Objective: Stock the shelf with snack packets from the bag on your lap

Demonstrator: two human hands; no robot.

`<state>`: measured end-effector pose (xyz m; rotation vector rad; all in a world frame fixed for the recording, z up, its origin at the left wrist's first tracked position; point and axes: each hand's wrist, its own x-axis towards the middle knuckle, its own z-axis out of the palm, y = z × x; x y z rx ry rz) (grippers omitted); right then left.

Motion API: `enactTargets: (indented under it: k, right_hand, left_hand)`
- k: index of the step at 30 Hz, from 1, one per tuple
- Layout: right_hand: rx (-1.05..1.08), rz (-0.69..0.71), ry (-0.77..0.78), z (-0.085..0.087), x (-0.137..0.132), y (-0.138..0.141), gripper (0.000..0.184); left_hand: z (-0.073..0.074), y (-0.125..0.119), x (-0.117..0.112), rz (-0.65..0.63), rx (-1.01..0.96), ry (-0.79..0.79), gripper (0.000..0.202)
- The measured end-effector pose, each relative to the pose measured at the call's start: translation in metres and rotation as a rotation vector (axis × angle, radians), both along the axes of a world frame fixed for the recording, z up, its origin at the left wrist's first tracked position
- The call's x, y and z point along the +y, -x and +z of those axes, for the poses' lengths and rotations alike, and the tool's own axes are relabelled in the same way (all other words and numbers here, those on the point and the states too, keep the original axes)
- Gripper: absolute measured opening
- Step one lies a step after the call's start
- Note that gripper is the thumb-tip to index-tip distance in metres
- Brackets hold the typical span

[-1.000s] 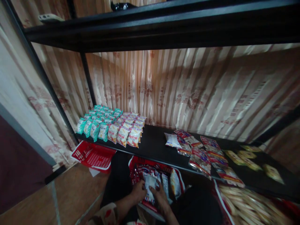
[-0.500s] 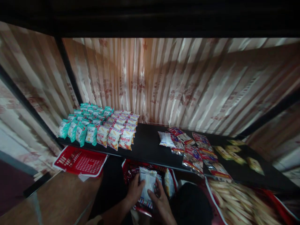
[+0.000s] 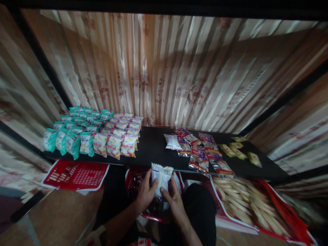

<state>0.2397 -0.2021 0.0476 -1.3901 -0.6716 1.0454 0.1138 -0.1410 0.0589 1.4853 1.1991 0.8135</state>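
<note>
Between my two hands I hold a small white snack bag (image 3: 161, 176) with striped edges, its plain back seam toward me. My left hand (image 3: 146, 191) grips its left side and my right hand (image 3: 173, 194) its right side, thumbs on the front. Below the bag is a red basket (image 3: 153, 216) between my knees, with dark packets inside, partly hidden by my hands. On the black shelf (image 3: 152, 147) ahead, similar white snack bags (image 3: 114, 145) stand in rows beside rows of teal snack bags (image 3: 73, 145).
Another white bag (image 3: 173, 141) lies against several red-and-purple packets (image 3: 200, 159) on the shelf. Yellow packets (image 3: 253, 159) lie farther right. Below are an overturned-looking red basket (image 3: 77, 176) at left and a basket of long pale sticks (image 3: 235, 198) at right. Striped sheeting (image 3: 153, 68) hangs behind.
Both hands have lifted the white snack bag up from the basket, closer to the shelf's front edge. The view has tilted down and shifted right.
</note>
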Motion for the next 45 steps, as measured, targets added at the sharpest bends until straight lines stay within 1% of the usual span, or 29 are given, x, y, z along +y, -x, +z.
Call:
enactTargets:
  k: [3,5,8,12,16,20,23,26,30,32,34,36,41,45]
  right_hand:
    - [0.066,0.045,-0.082,0.011,0.009,0.006,0.084]
    - [0.078,0.035,-0.103,0.017,0.015,0.008,0.082]
    - [0.051,0.009,-0.096,0.025,0.023,0.007,0.077]
    - [0.058,-0.014,-0.098,0.032,0.032,0.005,0.072]
    - [0.096,-0.026,-0.103,0.034,0.036,0.005,0.068]
    - [0.164,-0.015,-0.092,0.028,0.039,0.002,0.067]
    - [0.192,-0.003,-0.069,0.025,0.041,0.001,0.066]
    - [0.185,-0.023,-0.062,0.025,0.042,0.004,0.065]
    - [0.058,-0.062,-0.070,0.029,0.045,0.008,0.063]
    - [-0.025,-0.071,-0.064,0.031,0.047,0.009,0.062]
    - [-0.104,-0.089,-0.047,0.034,0.047,0.009,0.061]
    - [-0.172,-0.106,-0.025,0.036,0.048,0.010,0.059]
    - [-0.242,-0.080,0.015,0.040,0.046,0.010,0.059]
    - [-0.312,-0.052,0.023,0.040,0.045,0.006,0.054]
  left_hand:
    - [0.011,-0.002,0.006,0.020,0.004,-0.004,0.054]
    - [0.015,-0.005,0.011,0.022,0.001,-0.020,0.054]
    - [0.018,-0.011,0.019,0.043,-0.012,-0.020,0.054]
    - [0.018,-0.019,0.028,0.053,-0.033,0.020,0.056]
    - [0.019,-0.022,0.035,0.065,-0.041,0.044,0.055]
    - [0.022,-0.023,0.044,0.060,-0.007,0.080,0.048]
    - [0.022,-0.026,0.049,0.061,0.036,0.082,0.044]
    - [0.017,-0.029,0.048,0.143,0.065,0.008,0.040]
    - [0.016,-0.031,0.043,0.267,0.090,-0.229,0.028]
    - [0.018,-0.032,0.041,0.286,0.111,-0.328,0.025]
    - [0.021,-0.032,0.040,0.273,0.125,-0.367,0.024]
    - [0.023,-0.031,0.040,0.244,0.121,-0.352,0.025]
    - [0.024,-0.029,0.039,0.147,0.062,-0.236,0.031]
    - [0.021,-0.026,0.036,0.067,0.011,-0.139,0.042]
